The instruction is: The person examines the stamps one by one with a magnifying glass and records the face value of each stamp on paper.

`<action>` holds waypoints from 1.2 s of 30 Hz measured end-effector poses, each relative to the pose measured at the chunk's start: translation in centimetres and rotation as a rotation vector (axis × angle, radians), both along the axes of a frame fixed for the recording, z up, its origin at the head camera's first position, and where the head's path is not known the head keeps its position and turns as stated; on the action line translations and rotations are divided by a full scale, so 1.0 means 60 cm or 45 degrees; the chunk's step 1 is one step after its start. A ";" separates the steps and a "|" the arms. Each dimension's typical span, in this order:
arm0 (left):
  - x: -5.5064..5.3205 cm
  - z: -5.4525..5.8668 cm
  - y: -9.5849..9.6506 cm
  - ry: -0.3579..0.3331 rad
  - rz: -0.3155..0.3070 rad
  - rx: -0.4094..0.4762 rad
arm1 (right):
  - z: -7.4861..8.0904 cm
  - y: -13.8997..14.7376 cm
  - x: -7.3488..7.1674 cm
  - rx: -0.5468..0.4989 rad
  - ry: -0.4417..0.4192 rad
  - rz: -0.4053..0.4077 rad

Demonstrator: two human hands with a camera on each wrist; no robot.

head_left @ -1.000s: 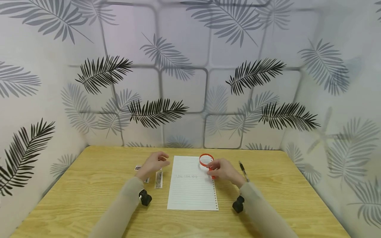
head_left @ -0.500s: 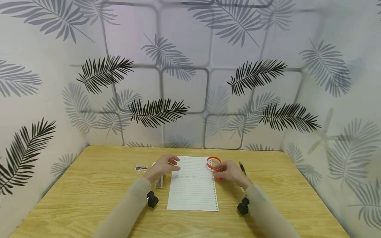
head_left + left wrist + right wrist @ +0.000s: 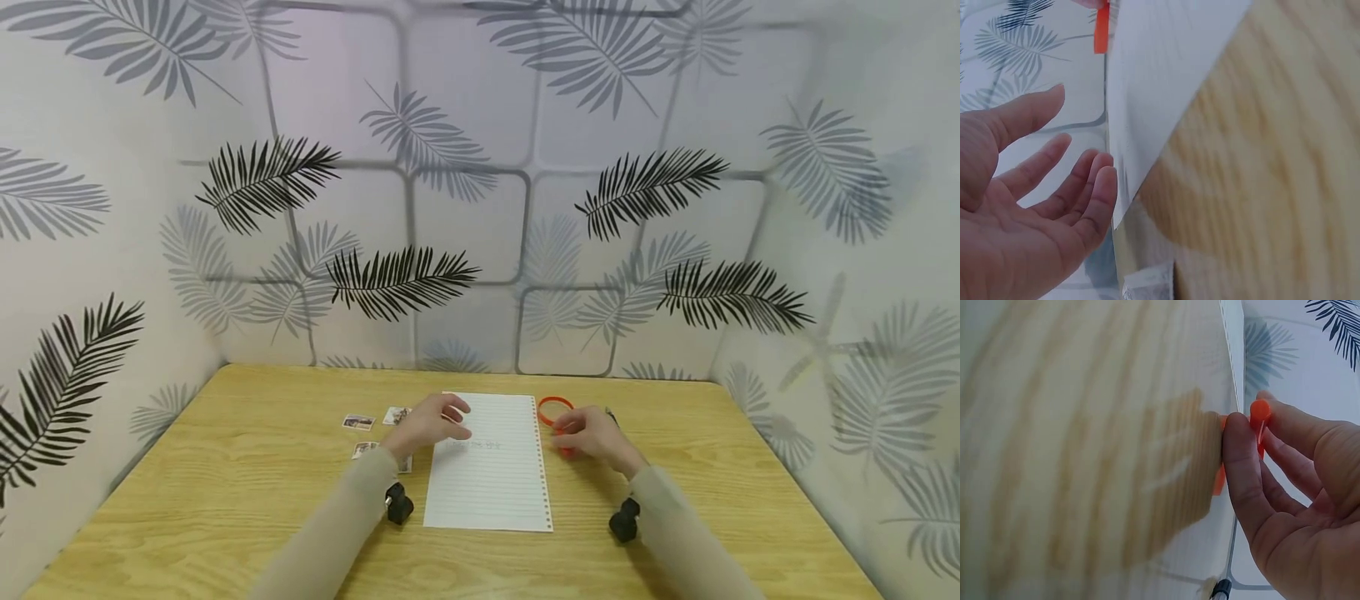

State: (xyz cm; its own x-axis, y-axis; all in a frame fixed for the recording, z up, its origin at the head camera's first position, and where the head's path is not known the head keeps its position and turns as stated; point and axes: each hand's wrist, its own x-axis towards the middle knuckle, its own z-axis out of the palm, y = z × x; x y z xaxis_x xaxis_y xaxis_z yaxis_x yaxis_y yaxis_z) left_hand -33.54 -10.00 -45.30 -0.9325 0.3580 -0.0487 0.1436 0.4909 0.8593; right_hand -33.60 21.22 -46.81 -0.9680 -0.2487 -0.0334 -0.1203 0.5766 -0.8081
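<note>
A red-rimmed magnifying glass is at the right edge of a lined, punched sheet of paper bearing a line of faint handwriting. My right hand pinches its handle between thumb and fingers, low over the table; the ring points away from me. Over the sheet's left edge hovers my left hand, fingers loosely bent with nothing between them. In the left wrist view, that hand shows its palm and separated fingers beside the paper.
Several small picture cards, among them one card at the back left, lie left of the paper, partly hidden by the left hand. A black pen lies behind the right hand. A leaf-patterned wall covering bounds the wooden table.
My right hand has carried the magnifying glass rightward, off the sheet to its right edge. My left hand has moved right from the cards to the paper's left side, uncovering more cards.
</note>
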 end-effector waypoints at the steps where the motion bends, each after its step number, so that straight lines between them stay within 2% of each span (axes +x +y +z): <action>1: 0.001 0.000 0.002 -0.001 -0.016 -0.012 | 0.000 0.002 0.000 -0.009 -0.008 0.007; 5: 0.001 -0.004 0.009 0.032 -0.080 -0.096 | 0.001 0.009 0.001 -0.074 -0.063 0.042; 10: -0.005 -0.006 0.018 0.076 -0.140 -0.216 | 0.006 0.013 0.002 -0.073 -0.093 0.047; 16: -0.005 -0.006 0.025 0.036 -0.184 -0.316 | 0.008 0.014 -0.001 -0.006 -0.081 0.012; 21: 0.002 -0.006 0.026 0.033 -0.196 -0.392 | 0.003 0.014 -0.002 0.005 -0.091 0.022; 25: 0.005 -0.005 0.021 0.016 -0.200 -0.420 | 0.004 0.013 -0.001 0.003 -0.102 0.021; 32: 0.002 -0.004 0.008 -0.035 -0.220 -0.404 | 0.003 0.014 -0.001 -0.007 -0.096 0.025; 36: -0.001 -0.005 0.008 -0.027 -0.248 -0.418 | 0.000 0.018 0.000 -0.026 -0.096 0.046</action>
State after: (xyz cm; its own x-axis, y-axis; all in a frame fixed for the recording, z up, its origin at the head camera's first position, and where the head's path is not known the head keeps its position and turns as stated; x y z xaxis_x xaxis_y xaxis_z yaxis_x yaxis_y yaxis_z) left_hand -33.58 -9.53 -45.60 -0.8459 0.4907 -0.2087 0.2453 0.7055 0.6649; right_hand -33.61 22.28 -46.78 -0.9533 -0.2848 -0.1006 -0.0790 0.5566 -0.8270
